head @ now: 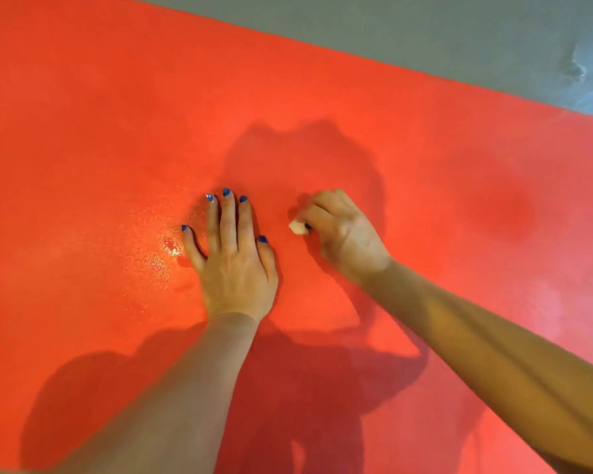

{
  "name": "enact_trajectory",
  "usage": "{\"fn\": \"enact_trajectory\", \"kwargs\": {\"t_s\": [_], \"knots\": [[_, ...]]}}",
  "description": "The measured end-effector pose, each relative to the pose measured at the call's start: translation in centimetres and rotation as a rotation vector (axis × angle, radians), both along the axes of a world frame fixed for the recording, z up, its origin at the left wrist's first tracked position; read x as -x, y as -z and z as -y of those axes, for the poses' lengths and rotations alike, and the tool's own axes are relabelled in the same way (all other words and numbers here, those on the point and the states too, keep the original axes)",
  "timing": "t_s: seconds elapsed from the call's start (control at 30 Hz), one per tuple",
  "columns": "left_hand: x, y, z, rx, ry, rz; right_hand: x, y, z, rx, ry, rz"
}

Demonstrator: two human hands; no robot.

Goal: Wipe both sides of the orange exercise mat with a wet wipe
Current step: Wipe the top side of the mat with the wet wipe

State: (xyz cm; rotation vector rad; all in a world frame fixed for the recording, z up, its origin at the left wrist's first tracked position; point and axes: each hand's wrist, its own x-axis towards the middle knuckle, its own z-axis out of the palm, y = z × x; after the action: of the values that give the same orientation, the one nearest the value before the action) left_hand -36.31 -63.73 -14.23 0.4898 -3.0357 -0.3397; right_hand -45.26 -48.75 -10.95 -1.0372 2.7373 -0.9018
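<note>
Two hands on the orange exercise mat point(425, 186), which lies flat on a grey floor point(425, 35) and fills most of the view. Right hand point(339, 234) is clenched round a balled-up wet wipe point(298, 227), w/ only a white bit poking out toward the left hand point(235, 258), just beside it. Left hand is flat, fingers straight, pressing the mat down. Mat's long axis runs left-right; most unwiped-looking area lies right of the wipe, so prob. right hand's reach.
</note>
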Motion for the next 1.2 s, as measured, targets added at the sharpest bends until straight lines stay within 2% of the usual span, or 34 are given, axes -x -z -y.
{"fn": "enact_trajectory", "kwargs": {"t_s": [0.13,0.23,0.37,0.47,0.6,0.67,0.83,0.97,1.07,1.2], "knots": [[0.0,0.0,0.1,0.006,-0.008,0.006,5.9,0.0,3.2,-0.074,0.075,-0.044],[-0.1,-0.1,0.1,-0.01,-0.003,-0.003,2.6,0.1,-0.1,-0.063,0.031,-0.067],[-0.1,-0.1,0.0,-0.018,-0.003,-0.006,-3.2,0.2,-4.7,-0.025,0.09,-0.004],[-0.1,0.0,0.1,-0.005,0.0,0.007,0.6,0.7,-3.1,-0.039,0.103,-0.002],[0.0,0.0,0.2,-0.015,-0.013,0.008,8.9,-0.1,-1.0,-0.078,0.327,0.028],[0.0,0.0,0.2,-0.029,-0.011,0.0,7.9,-0.1,-2.1,-0.077,0.291,0.023],[-0.1,0.2,0.1,-0.028,-0.015,-0.006,-1.8,-0.4,-7.5,-0.029,0.326,0.001],[-0.1,0.2,0.1,-0.019,-0.005,0.001,3.5,0.3,-5.1,-0.01,0.447,0.021],[-0.1,0.3,0.2,-0.029,-0.01,0.001,8.9,0.7,-3.3,-0.076,0.522,0.046],[-0.2,0.2,0.3,-0.034,0.0,-0.013,4.8,-0.5,-5.3,-0.101,0.398,0.074]]}}
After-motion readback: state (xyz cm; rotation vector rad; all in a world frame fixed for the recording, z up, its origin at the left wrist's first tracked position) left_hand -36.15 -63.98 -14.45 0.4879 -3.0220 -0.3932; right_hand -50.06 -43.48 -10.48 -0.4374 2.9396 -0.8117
